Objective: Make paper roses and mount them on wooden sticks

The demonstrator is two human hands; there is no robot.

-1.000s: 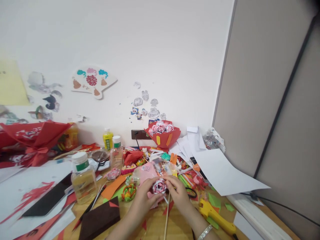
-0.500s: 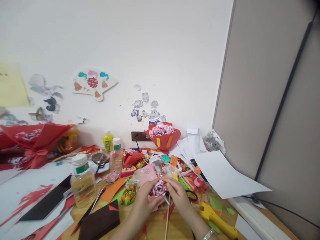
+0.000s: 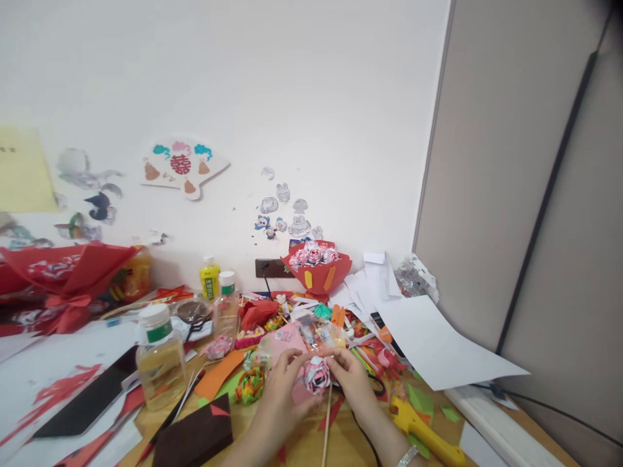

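A pink-and-white paper flower (image 3: 316, 375) is held upright between my two hands, just above the table. My left hand (image 3: 286, 386) curves round its left side, index finger at the top edge and thumb lower down. The fingertips of my right hand (image 3: 349, 375) pinch the flower's right edge. Below the flower a thin wooden stick (image 3: 326, 428) runs down towards me; whether it is joined to the flower is hidden. Pink paper (image 3: 283, 338) and clear plastic wrap lie just behind my hands.
A yellow glue gun (image 3: 426, 431) lies right of my right forearm. On the left stand a clear bottle (image 3: 160, 370), a dark brown block (image 3: 195, 433) and a black tablet-like slab (image 3: 90, 395). Behind are paper scraps and a red-wrapped bouquet (image 3: 318, 272).
The flower has tilted and turned slightly to the right between my hands. My left fingers have spread and the thumb has slid lower. The stick has barely moved.
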